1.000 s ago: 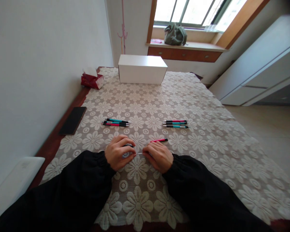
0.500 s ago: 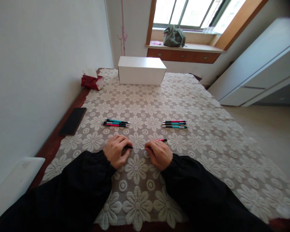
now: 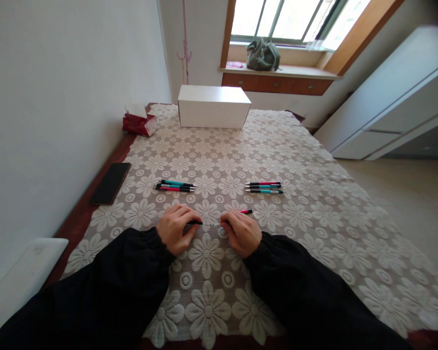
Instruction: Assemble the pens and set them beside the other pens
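Just nearer the camera than the two pen bundles on the lace tablecloth point(image 3: 299, 160), the left hand point(image 3: 175, 233) is curled around a black pen tip section point(image 3: 194, 222), while the right hand point(image 3: 242, 234) is closed on the pink pen barrel point(image 3: 246, 211), whose end pokes out beyond its knuckles. A thin pale refill point(image 3: 211, 224) bridges the gap between the two hands. The left pen bundle point(image 3: 174, 185) and right pen bundle point(image 3: 264, 187) lie well apart beyond the hands, and farther still stands a white box point(image 3: 213, 107).
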Demonstrator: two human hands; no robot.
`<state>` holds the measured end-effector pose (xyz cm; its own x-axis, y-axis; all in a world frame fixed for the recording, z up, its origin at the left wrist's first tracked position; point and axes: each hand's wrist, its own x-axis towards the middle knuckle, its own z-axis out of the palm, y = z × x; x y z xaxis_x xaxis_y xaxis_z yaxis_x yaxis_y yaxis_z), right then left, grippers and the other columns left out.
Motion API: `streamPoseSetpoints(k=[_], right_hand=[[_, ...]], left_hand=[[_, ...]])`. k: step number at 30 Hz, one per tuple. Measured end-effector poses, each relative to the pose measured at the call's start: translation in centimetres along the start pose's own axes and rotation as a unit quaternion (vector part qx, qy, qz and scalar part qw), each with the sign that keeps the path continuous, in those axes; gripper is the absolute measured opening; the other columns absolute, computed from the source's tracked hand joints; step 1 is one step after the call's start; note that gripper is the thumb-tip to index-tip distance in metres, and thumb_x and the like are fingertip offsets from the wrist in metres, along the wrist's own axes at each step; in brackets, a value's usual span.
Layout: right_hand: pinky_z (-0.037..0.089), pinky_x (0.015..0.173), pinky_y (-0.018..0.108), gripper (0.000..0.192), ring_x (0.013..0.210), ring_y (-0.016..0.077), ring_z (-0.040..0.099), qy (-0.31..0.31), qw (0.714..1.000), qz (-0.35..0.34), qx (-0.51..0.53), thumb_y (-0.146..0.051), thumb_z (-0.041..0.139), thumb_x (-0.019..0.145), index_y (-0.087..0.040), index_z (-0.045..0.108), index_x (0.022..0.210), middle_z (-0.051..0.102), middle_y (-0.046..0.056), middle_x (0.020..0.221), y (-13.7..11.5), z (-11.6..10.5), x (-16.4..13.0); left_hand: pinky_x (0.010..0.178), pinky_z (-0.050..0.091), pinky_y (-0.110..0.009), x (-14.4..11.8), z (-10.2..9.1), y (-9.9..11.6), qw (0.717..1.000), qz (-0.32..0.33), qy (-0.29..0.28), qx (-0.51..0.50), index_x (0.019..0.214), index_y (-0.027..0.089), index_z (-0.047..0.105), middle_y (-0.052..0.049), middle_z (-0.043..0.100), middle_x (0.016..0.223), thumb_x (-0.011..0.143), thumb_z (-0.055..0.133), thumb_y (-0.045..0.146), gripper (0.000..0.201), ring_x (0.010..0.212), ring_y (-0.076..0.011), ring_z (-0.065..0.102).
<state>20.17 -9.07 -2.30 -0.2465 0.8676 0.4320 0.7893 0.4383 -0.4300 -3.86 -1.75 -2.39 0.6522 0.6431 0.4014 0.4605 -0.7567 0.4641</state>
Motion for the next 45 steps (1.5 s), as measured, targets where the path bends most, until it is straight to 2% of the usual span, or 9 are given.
streamPoseSetpoints(k=[6, 19, 22, 26, 29, 35, 40, 42, 45], right_hand=[[0.045, 0.072, 0.031, 0.013, 0.076, 0.0187, 0.06, -0.011, 1.0, 0.005, 0.006, -0.016, 0.047, 0.099, -0.023, 0.054, 0.089, 0.064, 0.004, 0.081, 0.0, 0.1, -0.1], [0.046, 0.071, 0.029, 0.014, 0.077, 0.0175, 0.061, -0.031, 0.995, -0.069, 0.063, -0.028, 0.048, 0.105, -0.022, 0.061, 0.104, 0.066, 0.003, 0.084, -0.5, 0.4, -0.1], [0.047, 0.074, 0.031, 0.017, 0.079, 0.0186, 0.062, -0.028, 0.997, -0.042, 0.064, -0.032, 0.056, 0.1, -0.021, 0.06, 0.112, 0.067, 0.003, 0.086, -0.4, 0.0, -0.1], [0.043, 0.067, 0.03, 0.007, 0.069, 0.0165, 0.058, -0.02, 0.999, -0.013, 0.029, -0.026, 0.058, 0.095, -0.021, 0.06, 0.091, 0.063, 0.001, 0.075, -0.1, -0.5, 0.0], [0.041, 0.065, 0.031, 0.019, 0.067, 0.0161, 0.055, -0.038, 0.998, -0.044, 0.011, -0.026, 0.054, 0.099, -0.022, 0.06, 0.081, 0.061, 0.001, 0.07, 0.0, -0.4, 0.1], [0.044, 0.074, 0.036, 0.02, 0.079, 0.0206, 0.058, -0.017, 0.997, -0.073, -0.012, -0.033, 0.054, 0.102, -0.022, 0.069, 0.096, 0.069, 0.005, 0.084, 0.1, -1.0, 0.3], [0.043, 0.083, 0.04, 0.02, 0.093, 0.0245, 0.06, 0.02, 0.998, -0.03, -0.052, -0.015, 0.054, 0.09, -0.021, 0.069, 0.102, 0.071, 0.007, 0.098, 2.7, -3.1, 0.7], [0.042, 0.084, 0.042, 0.019, 0.096, 0.0263, 0.059, -0.002, 0.996, -0.024, -0.087, -0.016, 0.059, 0.086, -0.02, 0.069, 0.101, 0.071, 0.008, 0.1, 3.8, -3.5, 0.8], [0.04, 0.083, 0.04, 0.009, 0.093, 0.0246, 0.058, -0.041, 0.993, -0.037, -0.1, -0.02, 0.059, 0.092, -0.021, 0.067, 0.094, 0.07, 0.006, 0.095, 4.5, -3.2, 0.7]], left_hand=[[0.085, 0.052, -0.038, 0.1, -0.2, 0.2, 0.999, 0.031, 0.003, -0.025, 0.097, 0.024, 0.073, -0.004, 0.073, 0.096, 0.091, 0.063, 0.021, 0.011, 0.095, -0.0222, 0.063], [0.086, 0.055, -0.033, 0.3, 0.2, 0.1, 0.993, 0.095, 0.0, -0.066, 0.105, 0.023, 0.074, -0.005, 0.074, 0.095, 0.101, 0.056, 0.031, 0.02, 0.092, -0.0183, 0.067], [0.083, 0.056, -0.032, 0.2, 0.0, 0.1, 0.994, 0.083, 0.017, -0.065, 0.104, 0.024, 0.074, -0.005, 0.074, 0.095, 0.101, 0.056, 0.03, 0.02, 0.09, -0.0179, 0.068], [0.084, 0.057, -0.031, 0.3, -0.4, 0.4, 0.996, 0.047, 0.017, -0.072, 0.103, 0.023, 0.075, -0.005, 0.074, 0.097, 0.1, 0.057, 0.028, 0.018, 0.092, -0.0177, 0.069], [0.083, 0.057, -0.031, 0.2, -0.2, 0.4, 0.995, 0.059, 0.014, -0.075, 0.103, 0.023, 0.075, -0.005, 0.074, 0.096, 0.101, 0.056, 0.031, 0.02, 0.091, -0.0175, 0.069], [0.082, 0.057, -0.031, 0.1, 0.2, 0.1, 0.994, 0.07, 0.012, -0.084, 0.104, 0.024, 0.075, -0.004, 0.075, 0.097, 0.101, 0.058, 0.031, 0.019, 0.09, -0.0173, 0.069], [0.084, 0.056, -0.031, 0.2, -0.4, 0.4, 0.996, 0.024, 0.009, -0.084, 0.101, 0.023, 0.073, -0.003, 0.075, 0.099, 0.098, 0.061, 0.025, 0.012, 0.094, -0.018, 0.07], [0.084, 0.056, -0.033, 0.2, -0.5, 0.5, 0.997, 0.002, 0.006, -0.08, 0.101, 0.023, 0.073, -0.003, 0.075, 0.099, 0.097, 0.063, 0.023, 0.01, 0.094, -0.0186, 0.07], [0.084, 0.055, -0.033, 0.2, -0.5, 0.5, 0.997, -0.019, 0.0, -0.073, 0.099, 0.023, 0.072, -0.003, 0.074, 0.099, 0.094, 0.065, 0.021, 0.009, 0.094, -0.0193, 0.07]])
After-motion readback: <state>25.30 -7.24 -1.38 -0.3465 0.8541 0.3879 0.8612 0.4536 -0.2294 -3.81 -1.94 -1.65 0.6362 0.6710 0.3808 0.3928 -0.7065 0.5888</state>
